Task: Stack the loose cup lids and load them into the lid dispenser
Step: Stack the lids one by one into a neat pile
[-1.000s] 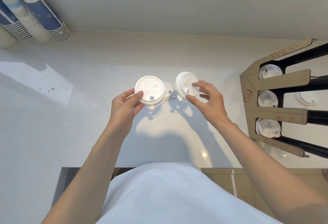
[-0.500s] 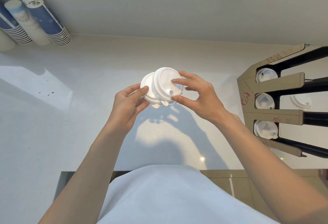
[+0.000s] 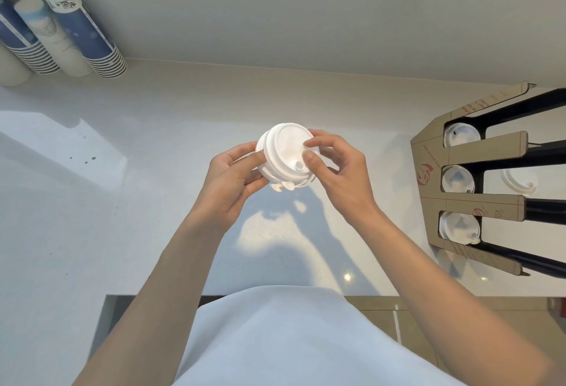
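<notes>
Obs.: both hands are working above the white counter [image 3: 128,232], well to the left of the lid dispenser [image 3: 487,202], which serves as the reference here.

Left hand [image 3: 232,180] is cupping the stack of lids [image 3: 286,156] from its far side relative to the dispenser, fingers curled around the rim and underside. Right hand [image 3: 337,177] is gripping the stack on the side nearer the dispenser, thumb and forefinger pinched on the top lid beside its sip spout. Both hands are closed on the stack; neither is free.

Stack: several white lids are nesting together, face tilted toward the camera. Exact count cannot be told. Small plug tabs are hanging out below the stack, so the lids look seated but perhaps not squared up yet.

Dispenser: a cardboard-fronted unit with three dark channels, each showing a white lid at its front opening. One more lid [image 3: 519,182] is lying behind the front panel, between two channels; whether it is loose cannot be told.

Progress, as a judgement: the stacking step is looking nearly done, since no loose lids are lying on the counter left of the dispenser. The loading step is not yet begun; the stack is being held well apart from all three channels.

Cup sleeves [image 3: 79,30] are standing far left of the dispenser, against the wall.
</notes>
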